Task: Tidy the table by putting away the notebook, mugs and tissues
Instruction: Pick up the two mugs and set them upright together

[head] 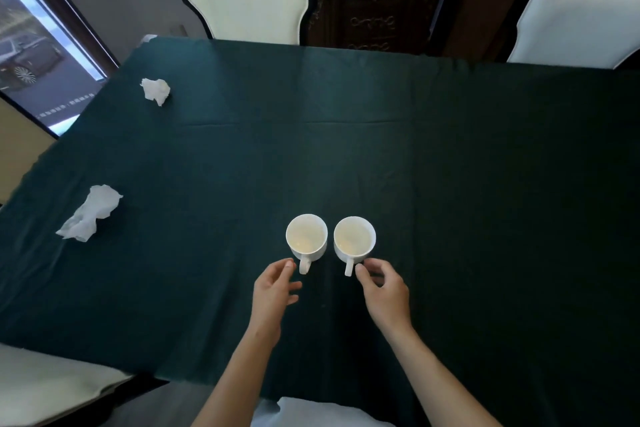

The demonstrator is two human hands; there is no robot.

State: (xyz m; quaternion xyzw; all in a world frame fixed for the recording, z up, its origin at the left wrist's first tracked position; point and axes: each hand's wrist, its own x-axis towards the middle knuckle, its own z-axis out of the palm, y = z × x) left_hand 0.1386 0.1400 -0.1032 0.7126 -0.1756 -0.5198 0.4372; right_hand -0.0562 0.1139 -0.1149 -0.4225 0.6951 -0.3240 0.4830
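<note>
Green tablecloth [450,184] bears two unmarked mugs [307,236] (seemingly empty); both hands [273,288] spread, gripping nothing.

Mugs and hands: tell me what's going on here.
A person is clearing a green-clothed table. The left hand and right hand sit open beside the handles of the left mug and right mug, neither gripped yet. Two crumpled tissues lie at the left. No notebook shows.

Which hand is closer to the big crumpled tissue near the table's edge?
Left. The left hand sits by the left mug's handle, with bare cloth between it and the big tissue. The right hand is farther, past both mugs, by the right mug's handle.
</note>
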